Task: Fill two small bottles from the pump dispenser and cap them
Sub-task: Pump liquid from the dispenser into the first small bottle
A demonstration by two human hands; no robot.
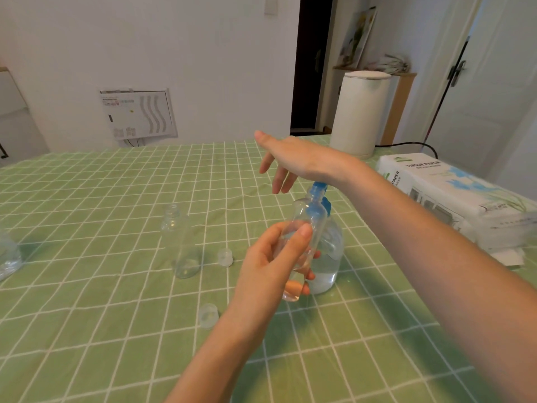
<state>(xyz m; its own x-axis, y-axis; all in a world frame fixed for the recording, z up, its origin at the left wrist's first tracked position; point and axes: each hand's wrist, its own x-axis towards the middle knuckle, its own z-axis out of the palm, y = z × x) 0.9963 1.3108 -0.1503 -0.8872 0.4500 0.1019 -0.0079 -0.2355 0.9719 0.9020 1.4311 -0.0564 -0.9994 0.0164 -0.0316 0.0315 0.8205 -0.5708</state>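
Observation:
My left hand (273, 263) grips a small clear bottle (302, 225), held upright and lifted against the blue nozzle of the pump dispenser (328, 257); a little liquid shows at the small bottle's bottom. My right hand (293, 158) lies flat on the dispenser's blue pump head (318, 189), fingers spread and hanging over it. The dispenser is clear, partly filled with clear liquid, and stands on the green checked tablecloth (116, 330). A second small clear bottle (181, 242) stands uncapped to the left. Two clear caps lie on the cloth, one (225, 257) beside that bottle, the other (208, 315) nearer me.
A white kettle (360, 112) stands at the far right of the table with its black cord trailing. A tissue paper pack (459, 196) lies at the right edge. A clear plastic object (8, 254) sits at the left edge.

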